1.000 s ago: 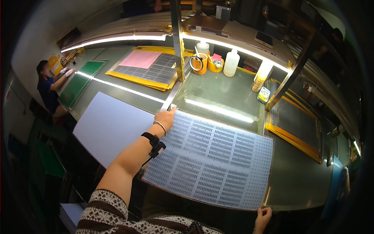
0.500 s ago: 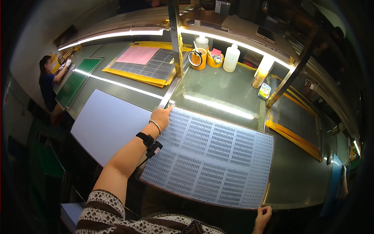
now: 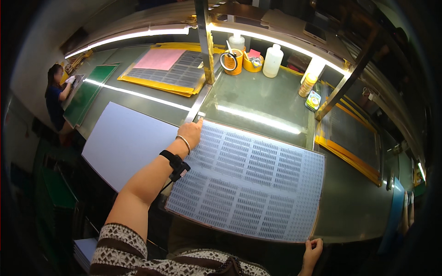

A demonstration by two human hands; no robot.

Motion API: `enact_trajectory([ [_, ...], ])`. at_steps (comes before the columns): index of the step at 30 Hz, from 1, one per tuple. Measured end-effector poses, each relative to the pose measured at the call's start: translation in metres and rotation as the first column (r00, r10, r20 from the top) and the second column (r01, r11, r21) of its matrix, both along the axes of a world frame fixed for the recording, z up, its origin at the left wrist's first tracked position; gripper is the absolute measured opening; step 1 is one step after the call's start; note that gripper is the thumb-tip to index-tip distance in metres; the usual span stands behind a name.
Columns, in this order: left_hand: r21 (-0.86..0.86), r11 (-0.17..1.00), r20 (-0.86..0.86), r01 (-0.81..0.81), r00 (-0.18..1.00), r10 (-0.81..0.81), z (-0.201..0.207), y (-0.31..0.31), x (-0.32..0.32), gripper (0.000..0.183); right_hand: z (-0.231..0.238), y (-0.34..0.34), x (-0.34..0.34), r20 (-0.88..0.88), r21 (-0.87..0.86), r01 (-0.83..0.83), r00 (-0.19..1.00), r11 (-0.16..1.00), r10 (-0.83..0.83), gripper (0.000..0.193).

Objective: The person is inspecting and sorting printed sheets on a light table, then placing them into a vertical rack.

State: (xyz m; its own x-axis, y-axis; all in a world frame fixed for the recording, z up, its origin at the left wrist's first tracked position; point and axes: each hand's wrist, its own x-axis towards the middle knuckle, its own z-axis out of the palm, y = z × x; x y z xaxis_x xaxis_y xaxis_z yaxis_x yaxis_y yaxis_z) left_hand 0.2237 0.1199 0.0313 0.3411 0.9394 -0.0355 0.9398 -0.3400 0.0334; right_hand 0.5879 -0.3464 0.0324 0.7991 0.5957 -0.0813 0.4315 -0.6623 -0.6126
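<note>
A large white panel [image 3: 258, 184] printed with rows of small dark marks lies in front of me, its near edge at the bench's front. At its far left corner is my left hand [image 3: 189, 133], fingers mostly curled and the tips on the corner; the thumb is hidden. My right hand [image 3: 313, 253] pinches the near right corner between thumb and fingers. A plain white panel [image 3: 129, 135] lies to the left, partly behind my left forearm, which wears a bracelet and a black strapped device.
Yellow-edged framed sheets [image 3: 161, 73] with pink paper lie far left, more framed sheets [image 3: 352, 142] at right. Orange tubs [image 3: 232, 64], a white bottle [image 3: 273, 62] and a small tin [image 3: 313, 100] stand along the back. A metal post [image 3: 205, 41] rises mid-bench. A gloved co-worker [image 3: 56, 96] stands far left.
The view has shifted slightly. Both my hands stay at the same corners of the printed panel, with the left fingers a little more curled. The co-worker's hands have moved nearer their body.
</note>
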Motion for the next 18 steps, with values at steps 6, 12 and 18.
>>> enact_trajectory([
  [6, 0.136, 0.987, 0.085, 0.082, 0.992, -0.094, -0.014, 0.009, -0.013, 0.045, 0.037, 0.049, 0.011, 0.306, -0.198, -0.387, 0.849, 0.901, 0.432, 0.054],
  [12, 0.122, 0.991, 0.016, 0.057, 0.998, -0.06, -0.009, 0.003, -0.013, 0.05, 0.013, 0.188, 0.081, 0.563, -0.221, -0.562, 0.594, 0.797, 0.575, 0.042],
  [18, 0.165, 0.985, 0.073, 0.052, 0.995, -0.064, -0.016, 0.004, -0.017, 0.05, 0.0, 0.25, 0.105, 0.608, -0.274, -0.503, 0.569, 0.82, 0.553, 0.044],
])
